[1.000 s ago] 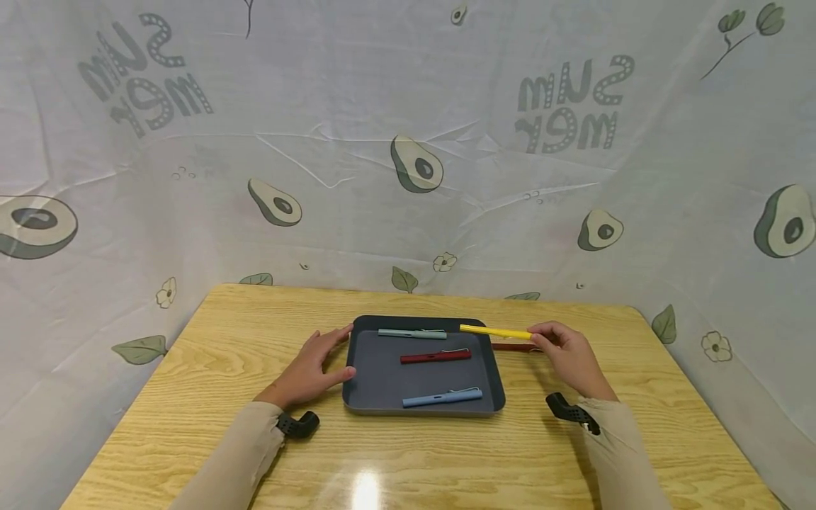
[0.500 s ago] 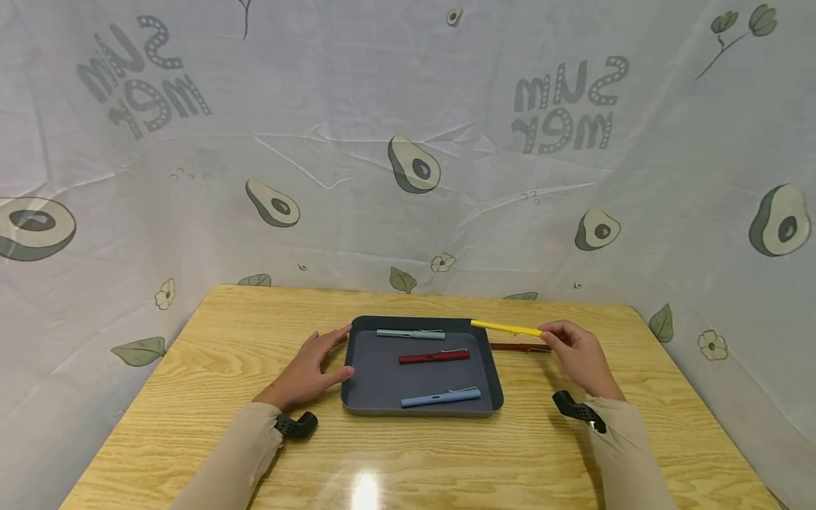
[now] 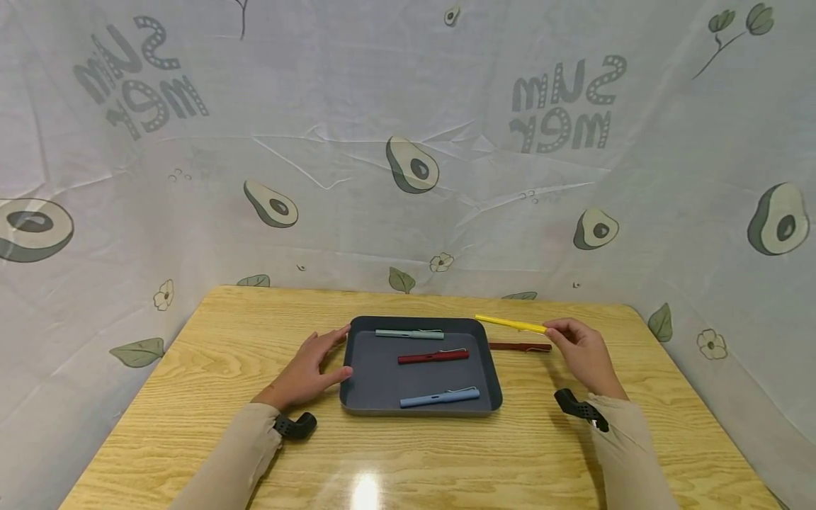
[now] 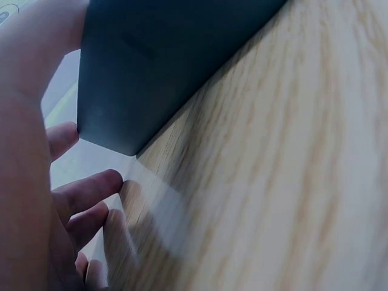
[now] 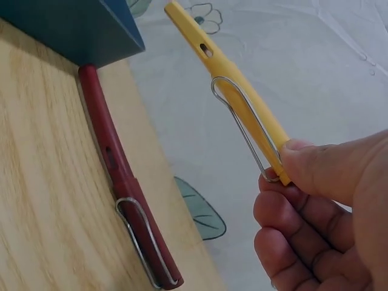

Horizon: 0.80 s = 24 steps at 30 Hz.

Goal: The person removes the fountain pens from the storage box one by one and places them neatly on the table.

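My right hand (image 3: 583, 354) pinches a yellow fountain pen (image 3: 510, 324) by its cap end, between thumb and fingers; in the right wrist view the pen (image 5: 242, 100) is raised, its wire clip showing. Below it a dark red fountain pen (image 3: 524, 347) lies on the table at the tray's right side. My left hand (image 3: 309, 372) rests at the left side of the dark grey tray (image 3: 376, 382), thumb and fingers spread, fingertips at its rim. Inside the tray lie a pale green pen (image 3: 409, 334), a red pen (image 3: 433, 357) and a blue pen (image 3: 440, 398).
The tray stands on a wooden table (image 3: 446, 467). A white cloth (image 3: 331, 85) printed with avocados and leaves hangs behind the table and along both sides. Each wrist wears a black band with a camera.
My right hand has moved to the right with the yellow pen, away from over the tray's right edge, uncovering more of the red pen on the table. My left hand has stayed at the tray.
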### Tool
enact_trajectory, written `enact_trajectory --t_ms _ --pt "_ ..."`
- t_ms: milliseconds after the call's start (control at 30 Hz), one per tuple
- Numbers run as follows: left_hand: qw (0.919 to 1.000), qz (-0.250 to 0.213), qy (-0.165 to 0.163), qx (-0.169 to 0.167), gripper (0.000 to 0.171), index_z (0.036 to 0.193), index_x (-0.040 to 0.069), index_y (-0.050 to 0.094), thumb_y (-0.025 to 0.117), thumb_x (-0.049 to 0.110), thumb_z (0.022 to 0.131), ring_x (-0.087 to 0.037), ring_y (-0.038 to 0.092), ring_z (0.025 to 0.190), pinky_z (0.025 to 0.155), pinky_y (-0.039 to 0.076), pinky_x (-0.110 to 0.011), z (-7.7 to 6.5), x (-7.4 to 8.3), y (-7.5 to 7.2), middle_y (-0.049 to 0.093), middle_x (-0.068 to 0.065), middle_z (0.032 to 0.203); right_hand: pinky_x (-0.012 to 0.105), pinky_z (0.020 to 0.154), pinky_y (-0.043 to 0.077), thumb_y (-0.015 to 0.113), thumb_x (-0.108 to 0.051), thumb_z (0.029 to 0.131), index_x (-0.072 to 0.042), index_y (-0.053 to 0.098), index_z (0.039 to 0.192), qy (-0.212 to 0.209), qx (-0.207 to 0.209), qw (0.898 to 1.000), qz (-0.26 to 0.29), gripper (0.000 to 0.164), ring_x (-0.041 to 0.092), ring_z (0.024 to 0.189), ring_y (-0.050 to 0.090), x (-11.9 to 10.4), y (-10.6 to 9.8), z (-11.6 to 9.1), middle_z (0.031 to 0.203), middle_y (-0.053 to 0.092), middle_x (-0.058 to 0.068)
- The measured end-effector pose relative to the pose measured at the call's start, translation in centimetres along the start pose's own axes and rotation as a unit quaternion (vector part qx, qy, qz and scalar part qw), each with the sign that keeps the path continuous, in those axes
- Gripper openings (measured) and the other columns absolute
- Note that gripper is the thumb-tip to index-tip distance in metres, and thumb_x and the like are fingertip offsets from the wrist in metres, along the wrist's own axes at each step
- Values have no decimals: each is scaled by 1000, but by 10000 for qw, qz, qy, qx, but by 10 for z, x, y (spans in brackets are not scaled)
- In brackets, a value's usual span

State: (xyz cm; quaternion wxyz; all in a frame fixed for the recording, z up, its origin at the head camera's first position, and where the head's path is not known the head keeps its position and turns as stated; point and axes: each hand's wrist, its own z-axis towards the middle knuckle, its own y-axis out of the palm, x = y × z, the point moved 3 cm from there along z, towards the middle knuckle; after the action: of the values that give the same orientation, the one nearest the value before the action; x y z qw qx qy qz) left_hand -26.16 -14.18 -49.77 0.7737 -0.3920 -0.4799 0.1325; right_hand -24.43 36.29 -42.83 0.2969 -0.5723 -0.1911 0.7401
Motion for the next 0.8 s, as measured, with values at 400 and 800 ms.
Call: enact_trajectory --t_ms 400,800 --pt "10000 -26 -12 21 81 165 19 31 69 47 98 -34 40 149 128 8 -59 -1 -1 1 45 -12 160 23 57 48 59 -24 108 -1 70 121 173 79 9998 -37 29 33 83 60 -1 -2 0 109 69 25" --pt "10000 -24 21 10 82 165 19 31 70 46 98 -32 41 149 128 8 -58 0 -2 1 45 -11 160 22 58 48 59 -23 108 0 70 119 264 155 9995 -23 29 36 85 61 11 0 1 109 69 25"
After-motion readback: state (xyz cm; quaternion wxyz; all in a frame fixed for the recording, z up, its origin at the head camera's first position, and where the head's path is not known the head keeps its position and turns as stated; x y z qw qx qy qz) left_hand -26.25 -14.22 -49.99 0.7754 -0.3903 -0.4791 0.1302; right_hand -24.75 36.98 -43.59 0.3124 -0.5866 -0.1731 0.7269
